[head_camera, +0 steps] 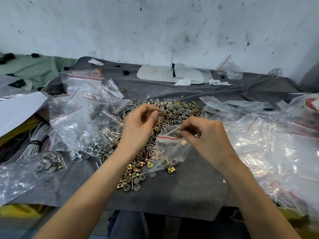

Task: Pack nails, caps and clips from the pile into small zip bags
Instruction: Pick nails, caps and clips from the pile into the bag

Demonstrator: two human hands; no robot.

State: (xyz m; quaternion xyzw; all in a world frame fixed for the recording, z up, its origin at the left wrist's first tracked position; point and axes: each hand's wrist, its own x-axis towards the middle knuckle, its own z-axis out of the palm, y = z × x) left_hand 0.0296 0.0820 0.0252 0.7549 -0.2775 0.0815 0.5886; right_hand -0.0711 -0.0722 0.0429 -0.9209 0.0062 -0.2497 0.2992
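What looked like a thin nail (159, 111) could have slipped, since the left hand (138, 125) pinched it only at the fingertips, or it could have missed the narrow bag mouth. The right hand (207, 135) closed its grip on the zip bag (170, 147), whose mouth sat just below and right of the nail, over the pile (172, 111) on the surface (181, 192).

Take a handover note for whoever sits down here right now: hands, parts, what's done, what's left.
Left hand pinches a small thin piece, likely a nail, above the pile.
Right hand pinches the mouth of a small zip bag, which already holds some clips.
Done: filled bags lie on the left.
Left: finish and seal this bag; much of the pile lies loose.
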